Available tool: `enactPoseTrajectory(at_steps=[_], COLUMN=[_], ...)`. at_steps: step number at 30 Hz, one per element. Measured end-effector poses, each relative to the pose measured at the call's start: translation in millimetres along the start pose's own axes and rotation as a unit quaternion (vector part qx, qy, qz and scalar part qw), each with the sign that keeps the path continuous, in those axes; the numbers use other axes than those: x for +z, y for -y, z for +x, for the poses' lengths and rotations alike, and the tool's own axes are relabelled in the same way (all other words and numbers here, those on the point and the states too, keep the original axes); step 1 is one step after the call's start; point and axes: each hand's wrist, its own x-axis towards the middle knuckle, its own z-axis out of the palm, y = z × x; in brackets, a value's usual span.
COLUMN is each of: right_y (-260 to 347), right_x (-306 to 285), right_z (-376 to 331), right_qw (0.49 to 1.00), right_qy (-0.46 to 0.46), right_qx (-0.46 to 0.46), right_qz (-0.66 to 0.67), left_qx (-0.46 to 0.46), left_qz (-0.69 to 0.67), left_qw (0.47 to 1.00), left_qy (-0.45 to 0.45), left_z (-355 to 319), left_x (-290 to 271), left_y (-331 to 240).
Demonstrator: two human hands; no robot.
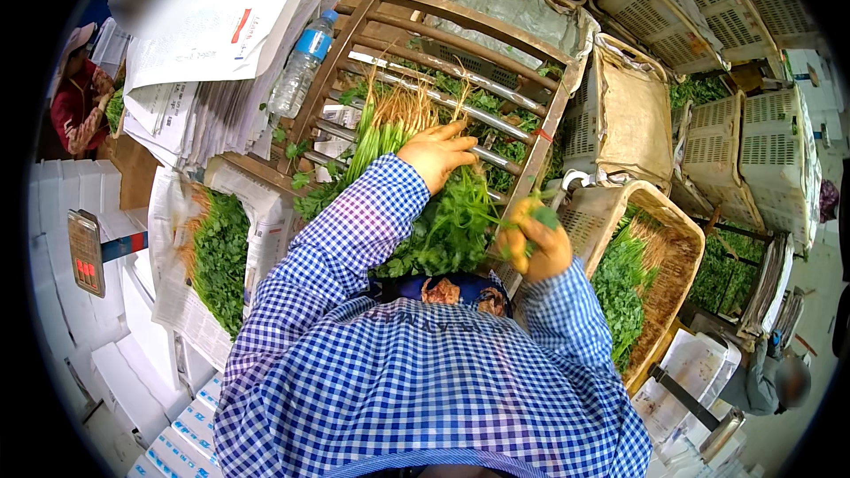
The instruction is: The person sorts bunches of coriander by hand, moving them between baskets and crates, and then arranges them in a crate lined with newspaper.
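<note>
Leafy greens with thin green stems and pale roots, coriander by their look, lie in a heap on a slatted wooden rack. My left hand lies over the stems with its fingers stretched out. Loose leaves spread below it, close to my body. To the right of the heap, my right hand is closed around some green leaves. Motion smears its fingers a little, and part of what they hold is hidden.
On the rack, a water bottle leans beside stacked newspapers. Greens lie on newspaper at left, near a scale display. A crate of greens stands at right, more crates behind. Two other people are at the edges.
</note>
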Motion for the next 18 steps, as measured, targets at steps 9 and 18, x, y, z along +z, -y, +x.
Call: enactPoseTrajectory(at_steps=[9, 18], right_y=[90.8, 157.1], right_x=[-1.3, -42.6], right_z=[-31.5, -46.9], right_qw=[0.898, 0.859], right_qy=[0.364, 0.352], right_qx=[-0.235, -0.37], right_qz=[0.074, -0.038], left_qx=[-0.013, -0.014], left_qz=[0.008, 0.034], left_qw=[1.0, 0.999], left_qy=[0.019, 0.006], left_z=[1.1, -0.8], left_x=[-7.5, -5.4], left_y=[-3.9, -3.4])
